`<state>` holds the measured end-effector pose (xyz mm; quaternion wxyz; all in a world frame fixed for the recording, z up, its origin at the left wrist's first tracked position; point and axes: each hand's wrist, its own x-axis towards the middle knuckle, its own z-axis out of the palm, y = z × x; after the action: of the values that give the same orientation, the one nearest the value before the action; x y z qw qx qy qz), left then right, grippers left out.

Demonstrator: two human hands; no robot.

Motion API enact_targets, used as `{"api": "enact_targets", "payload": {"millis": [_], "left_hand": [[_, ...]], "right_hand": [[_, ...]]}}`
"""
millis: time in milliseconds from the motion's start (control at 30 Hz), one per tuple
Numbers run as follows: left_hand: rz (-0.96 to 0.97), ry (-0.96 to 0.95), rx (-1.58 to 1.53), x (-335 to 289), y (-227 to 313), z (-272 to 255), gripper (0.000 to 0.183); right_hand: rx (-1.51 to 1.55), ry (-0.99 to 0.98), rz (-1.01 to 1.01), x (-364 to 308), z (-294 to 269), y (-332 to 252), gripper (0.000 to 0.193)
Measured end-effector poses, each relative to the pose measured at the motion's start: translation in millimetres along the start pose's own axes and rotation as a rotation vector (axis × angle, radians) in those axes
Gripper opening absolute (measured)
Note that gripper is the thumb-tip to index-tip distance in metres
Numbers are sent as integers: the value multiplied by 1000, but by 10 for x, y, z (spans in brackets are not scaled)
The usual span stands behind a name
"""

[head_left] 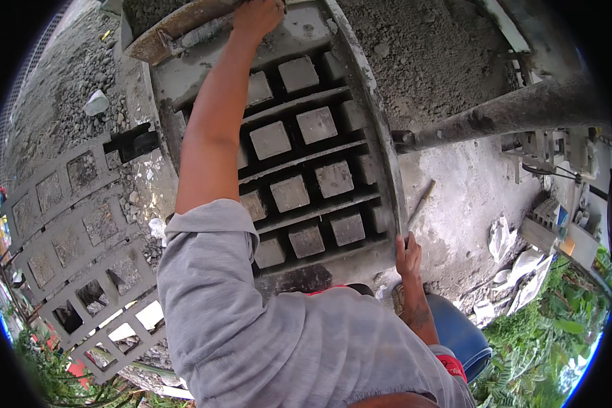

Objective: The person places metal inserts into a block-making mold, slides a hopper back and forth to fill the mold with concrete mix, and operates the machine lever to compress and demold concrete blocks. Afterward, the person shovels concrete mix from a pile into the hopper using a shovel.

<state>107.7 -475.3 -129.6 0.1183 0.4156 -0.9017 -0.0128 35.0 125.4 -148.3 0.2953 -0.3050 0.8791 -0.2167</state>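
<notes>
Below me lies a metal block mould, its rows of square grey cores standing between dark slots. My left hand reaches across to its far end. There its fingers are closed at the edge of a rusty metal box that holds grey mix; the top of the picture cuts off part of the grip. My right hand is closed at the mould's near right corner. A thin rod runs up from beside its fingers. What this hand grips is hidden.
Hollow concrete blocks stand in rows at the left, near gravel. A heap of grey sand mix lies at the far right. A thick metal pipe extends right from the mould. A blue rounded object sits beside my right arm.
</notes>
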Motion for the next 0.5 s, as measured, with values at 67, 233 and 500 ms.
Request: {"api": "enact_targets", "payload": {"millis": [67, 233, 500], "left_hand": [[158, 6, 131, 120, -263, 82, 40], [-225, -304, 32, 142, -102, -282, 49], [-323, -41, 79, 200, -496, 153, 54]], "right_hand": [[21, -28, 22, 5, -6, -90, 37], [-77, 31, 41, -29, 39, 284, 46], [-130, -16, -258, -29, 44, 305, 38]]}}
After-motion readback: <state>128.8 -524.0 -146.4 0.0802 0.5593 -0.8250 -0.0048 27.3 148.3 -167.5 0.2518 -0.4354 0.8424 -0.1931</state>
